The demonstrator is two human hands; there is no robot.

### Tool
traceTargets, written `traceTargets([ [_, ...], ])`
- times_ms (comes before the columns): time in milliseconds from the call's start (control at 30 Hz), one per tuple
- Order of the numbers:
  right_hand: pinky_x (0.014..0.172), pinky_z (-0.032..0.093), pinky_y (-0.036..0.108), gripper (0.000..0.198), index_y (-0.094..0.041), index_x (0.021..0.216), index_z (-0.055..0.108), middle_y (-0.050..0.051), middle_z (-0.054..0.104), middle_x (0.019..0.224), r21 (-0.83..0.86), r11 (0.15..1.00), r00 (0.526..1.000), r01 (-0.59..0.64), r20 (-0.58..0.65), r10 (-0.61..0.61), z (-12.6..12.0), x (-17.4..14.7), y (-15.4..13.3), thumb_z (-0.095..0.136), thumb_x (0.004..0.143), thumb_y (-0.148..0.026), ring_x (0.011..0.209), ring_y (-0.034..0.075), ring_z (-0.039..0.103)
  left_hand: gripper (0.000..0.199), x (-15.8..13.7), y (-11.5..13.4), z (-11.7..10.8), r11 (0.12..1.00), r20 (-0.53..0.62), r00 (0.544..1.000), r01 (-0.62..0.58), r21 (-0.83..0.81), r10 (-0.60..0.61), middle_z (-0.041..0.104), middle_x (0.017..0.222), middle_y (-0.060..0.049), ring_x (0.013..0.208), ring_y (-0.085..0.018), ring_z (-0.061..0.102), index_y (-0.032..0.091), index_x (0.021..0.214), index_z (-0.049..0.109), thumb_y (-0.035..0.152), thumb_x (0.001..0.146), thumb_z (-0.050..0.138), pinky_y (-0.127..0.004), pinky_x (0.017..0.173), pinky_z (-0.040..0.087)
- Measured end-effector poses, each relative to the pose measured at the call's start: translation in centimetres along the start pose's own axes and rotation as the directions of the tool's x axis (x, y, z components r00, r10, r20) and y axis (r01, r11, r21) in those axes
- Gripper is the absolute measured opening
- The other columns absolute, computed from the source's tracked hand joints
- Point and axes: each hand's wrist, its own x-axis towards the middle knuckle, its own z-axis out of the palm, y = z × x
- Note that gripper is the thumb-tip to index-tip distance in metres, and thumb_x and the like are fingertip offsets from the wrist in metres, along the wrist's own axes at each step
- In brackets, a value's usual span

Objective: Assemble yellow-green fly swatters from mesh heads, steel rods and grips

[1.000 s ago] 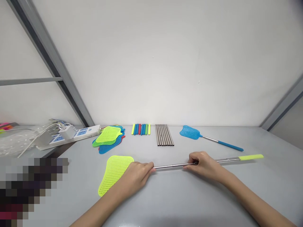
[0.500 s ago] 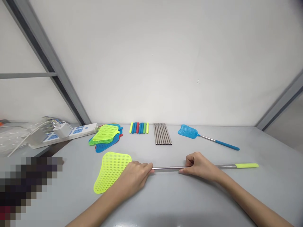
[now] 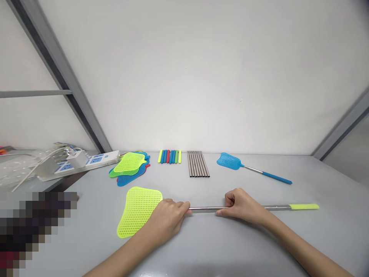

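A yellow-green fly swatter (image 3: 140,211) lies lengthwise across the front of the table, its perforated head to the left and its grip to the right. My left hand (image 3: 173,216) is closed around the neck where the head meets the metal rod, hiding that joint. Farther right, my right hand (image 3: 240,206) pinches the same rod (image 3: 206,208) between thumb and curled fingers. Beyond the right hand, the rod runs on to the yellow-green grip (image 3: 304,207).
Along the back lie a pile of swatter heads (image 3: 131,161), several coloured grips (image 3: 170,157), a row of metal tubes (image 3: 198,164) and a blue fly swatter (image 3: 230,161). A white power strip (image 3: 103,157) with cables stands left. A pixelated patch covers the lower left.
The yellow-green swatter has shifted slightly right and nearer to me. My left hand has moved with it; my right hand sits a little closer to the left one along the rod.
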Motion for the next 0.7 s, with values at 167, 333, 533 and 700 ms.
traceTargets([
  [167,0.04,0.021,0.019,0.043,-0.016,0.053,0.039,-0.005,0.037,0.051,-0.038,0.997,0.998,0.061,-0.015,-0.062,0.05,0.02,-0.06,0.061,0.061,-0.052,0.047,0.007,0.032,0.03,0.17,0.53,-0.35,0.995,0.016,0.999,0.052,-0.089,-0.051,0.059,0.063,0.001,0.051,-0.015,0.049,0.019,0.071,0.044,0.03,0.09,0.023,-0.027,0.051,0.023],
  [333,0.042,0.021,0.02,0.042,-0.016,0.054,0.038,-0.004,0.037,0.053,-0.063,0.991,0.993,0.115,-0.015,-0.116,-0.04,0.28,-0.22,0.058,0.065,-0.051,0.049,0.007,0.032,0.036,0.48,0.5,-0.68,0.974,0.014,0.993,0.12,-0.194,-0.119,0.056,0.06,0.001,0.054,-0.015,0.049,0.019,0.068,0.045,0.037,0.09,0.022,-0.026,0.052,0.023],
  [533,0.044,0.022,0.02,0.04,-0.016,0.057,0.04,-0.004,0.04,0.055,-0.08,0.987,0.99,0.139,0.006,-0.139,-0.05,0.23,-0.17,0.055,0.069,-0.051,0.051,0.008,0.034,0.038,0.72,-0.02,-0.94,0.923,0.051,0.99,0.142,-0.357,-0.133,0.056,0.063,0.001,0.059,-0.013,0.05,0.019,0.069,0.049,0.041,0.088,0.025,-0.024,0.051,0.022],
  [700,0.045,0.024,0.019,0.037,-0.016,0.059,0.043,-0.004,0.041,0.057,-0.046,0.984,0.983,0.17,0.076,-0.166,-0.52,0.1,-0.21,0.052,0.072,-0.049,0.052,0.008,0.035,0.038,0.7,-0.14,-0.89,0.896,0.062,0.989,0.151,-0.418,-0.138,0.056,0.064,0.001,0.059,-0.013,0.049,0.019,0.071,0.051,0.043,0.088,0.027,-0.023,0.051,0.022],
])
